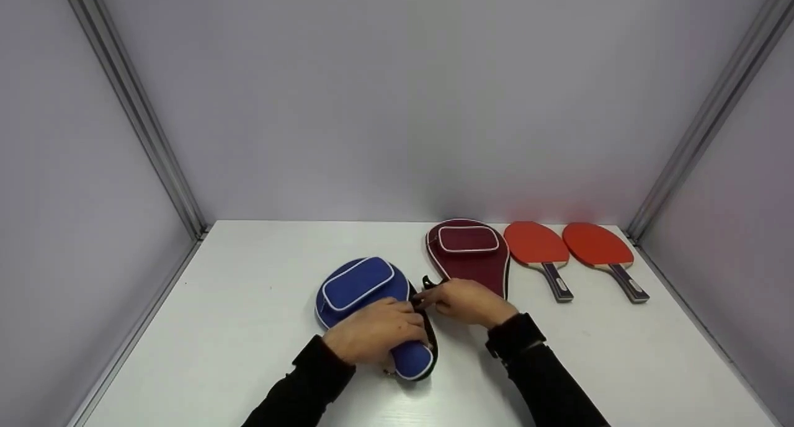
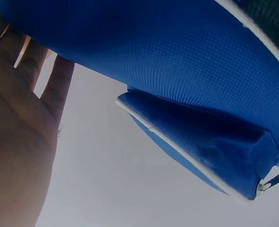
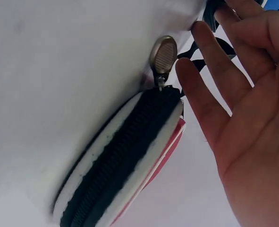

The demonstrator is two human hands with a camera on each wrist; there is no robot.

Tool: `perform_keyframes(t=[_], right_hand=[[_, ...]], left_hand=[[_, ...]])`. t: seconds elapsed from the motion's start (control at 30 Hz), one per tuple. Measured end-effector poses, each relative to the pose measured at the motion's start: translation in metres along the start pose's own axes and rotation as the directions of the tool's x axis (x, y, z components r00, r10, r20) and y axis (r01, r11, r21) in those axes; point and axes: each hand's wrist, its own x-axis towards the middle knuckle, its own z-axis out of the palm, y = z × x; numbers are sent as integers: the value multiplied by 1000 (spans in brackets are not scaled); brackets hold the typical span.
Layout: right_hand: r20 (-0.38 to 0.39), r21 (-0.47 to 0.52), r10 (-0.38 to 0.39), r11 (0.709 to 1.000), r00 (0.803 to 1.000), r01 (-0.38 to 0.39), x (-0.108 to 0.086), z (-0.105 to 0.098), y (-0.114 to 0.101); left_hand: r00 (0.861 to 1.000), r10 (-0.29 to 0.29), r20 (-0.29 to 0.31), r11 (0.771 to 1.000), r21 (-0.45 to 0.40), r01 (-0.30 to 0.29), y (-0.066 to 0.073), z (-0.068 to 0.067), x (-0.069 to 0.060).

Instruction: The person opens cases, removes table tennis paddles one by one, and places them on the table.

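A blue paddle-shaped case (image 1: 356, 284) with white piping and a front pocket lies tilted at the middle of the table. My left hand (image 1: 377, 331) grips its narrow part from above, fingers curled over the edge; in the left wrist view that hand (image 2: 23, 104) is at the blue fabric (image 2: 177, 56). On the case's right side, my right hand (image 1: 465, 301) pinches the black zipper edge between thumb and finger. The right wrist view shows the right hand (image 3: 243, 90) with its other fingers extended near a metal zipper pull (image 3: 164, 54) of the dark red case.
Just behind my right hand lies the dark red case (image 1: 474, 265) with its own pocket. Two red paddles, one (image 1: 536, 244) beside it and another (image 1: 598, 246) farther right, lie with dark handles toward the front. Pale panels and metal posts enclose the white table (image 1: 248, 278).
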Motion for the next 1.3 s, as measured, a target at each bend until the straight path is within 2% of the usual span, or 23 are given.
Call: perform_keyframes(t=[0.2,0.37,0.47,0.63,0.73,0.83,0.93,1.03,1.2,1.3], right_hand=[[-3,-23,38,999,999,-38,-1,-1,-2],[-7,-67,58,996,998,-58,-1,-3,-7],[-6,-79,81,994,997,-81,-1,-4,-12],[-20,-78,108,991,994,-109,-1,-5,-17],[-41,-100,99,990,994,-103,-1,-5,-19],[-62,-133,83,987,995,-91,-2,-4,-20],[-80,-153,74,985,994,-86,-2,-4,-21],[-91,-146,77,985,993,-90,-3,-4,-21],[-83,-133,96,985,992,-106,-3,-5,-23],[-87,-130,107,985,990,-118,-2,-5,-25]], left_hand=[[998,-17,-59,1000,24,18,-11,-5,-6],[994,-45,-102,993,103,56,-21,-7,-11],[989,-64,-132,988,130,82,-26,-7,-14],[977,-103,-185,984,122,127,-35,-9,-21],[969,-134,-209,984,88,155,-41,-12,-27],[962,-179,-207,982,15,187,-46,-18,-33],[955,-236,-178,971,-83,224,-51,-24,-41],[944,-284,-166,955,-142,262,-57,-30,-48],[914,-372,-164,923,-167,346,-68,-34,-60],[891,-432,-143,894,-198,402,-74,-37,-70]])
